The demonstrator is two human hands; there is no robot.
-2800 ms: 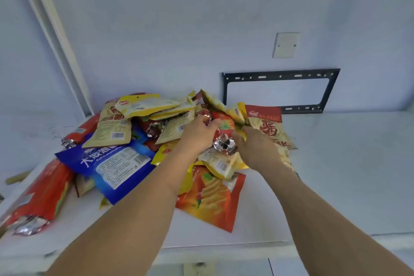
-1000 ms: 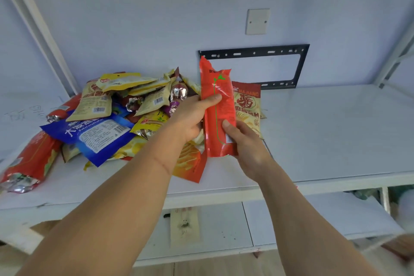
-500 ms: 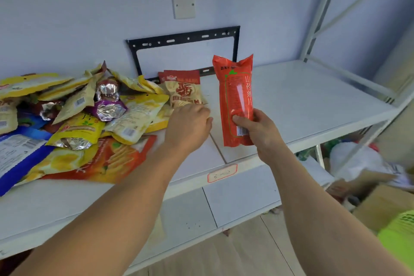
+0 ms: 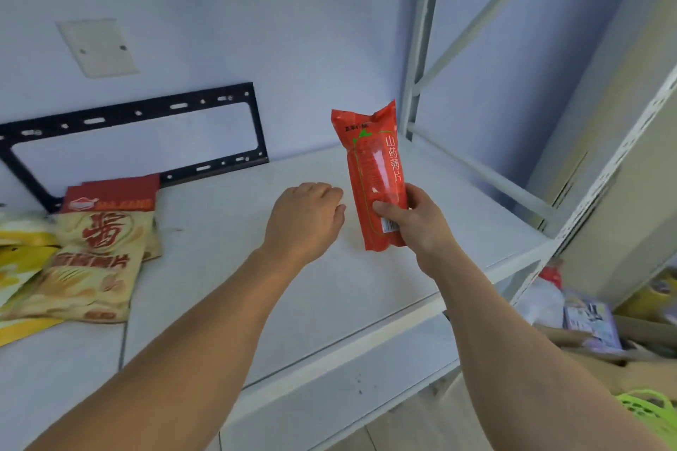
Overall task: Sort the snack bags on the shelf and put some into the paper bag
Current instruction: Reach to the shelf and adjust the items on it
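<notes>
Gripping the red snack bag (image 4: 375, 176) upright by its lower half, the right hand (image 4: 414, 220) holds it above the shelf (image 4: 329, 282). Just left, the left hand (image 4: 306, 218) hovers loosely curled, holding nothing. Farther left lie beige snack bags (image 4: 91, 249).

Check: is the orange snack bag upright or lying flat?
Upright: the right hand grips the orange snack bag near its bottom, its top seal pointing up.

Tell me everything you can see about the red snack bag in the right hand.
The red snack bag is a long, narrow, glossy pouch, sealed and puffed, with a crimped top, green line art, pale characters down its right side and a barcode patch low down. It stands nearly upright above the white shelf. The right hand grips its lower part; nothing else touches it.
</notes>
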